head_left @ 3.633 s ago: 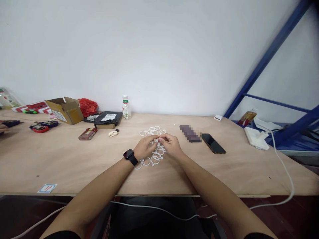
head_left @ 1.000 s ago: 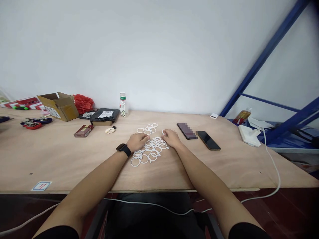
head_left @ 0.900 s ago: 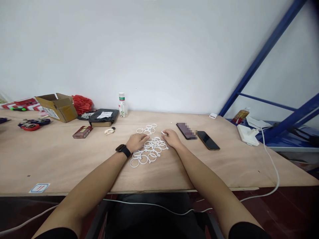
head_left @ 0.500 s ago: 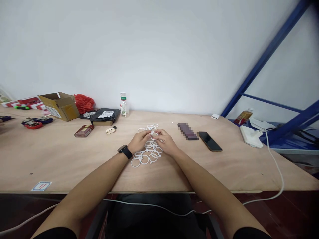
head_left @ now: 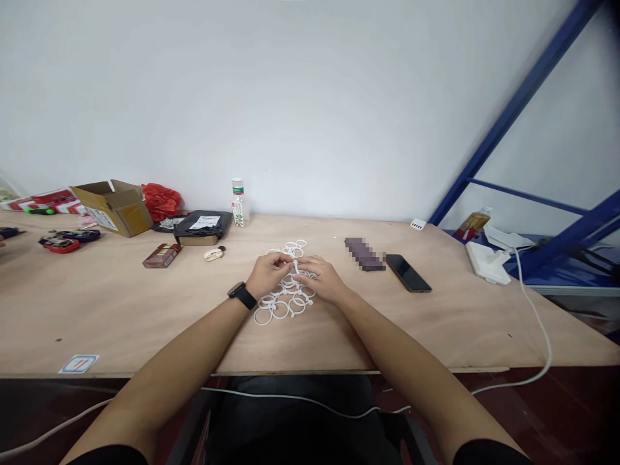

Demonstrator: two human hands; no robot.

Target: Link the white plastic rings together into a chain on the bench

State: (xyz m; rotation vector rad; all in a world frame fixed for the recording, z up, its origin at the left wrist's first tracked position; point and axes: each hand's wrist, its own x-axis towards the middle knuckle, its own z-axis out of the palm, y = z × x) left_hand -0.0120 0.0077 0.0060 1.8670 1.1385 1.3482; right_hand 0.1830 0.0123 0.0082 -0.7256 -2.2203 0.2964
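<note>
White plastic curtain rings (head_left: pixel 272 306) with small eyelets lie in an overlapping cluster on the wooden table. My left hand (head_left: pixel 268 276), with a black watch on its wrist, pinches a white curtain ring (head_left: pixel 296 265) above the cluster. From the other side, the fingertips of my right hand (head_left: pixel 323 279) close on the same ring. It is seen nearly edge-on, and fingers hide part of it. Other rings show beyond the hands and between my forearms, some partly covered by the hands.
Left of the rings are a dark red box (head_left: pixel 161 256), a cream-coloured small item (head_left: pixel 214 254), a black parcel (head_left: pixel 203 223) and an open carton (head_left: pixel 119 210). A bottle (head_left: pixel 239 205) stands by the wall. Rightward lie a phone (head_left: pixel 408 273) and a white cable (head_left: pixel 538 323).
The ring between my hands has turned from facing the camera to nearly edge-on. My right fingers have straightened and moved closer to the left fingertips. The view has shifted slightly.
</note>
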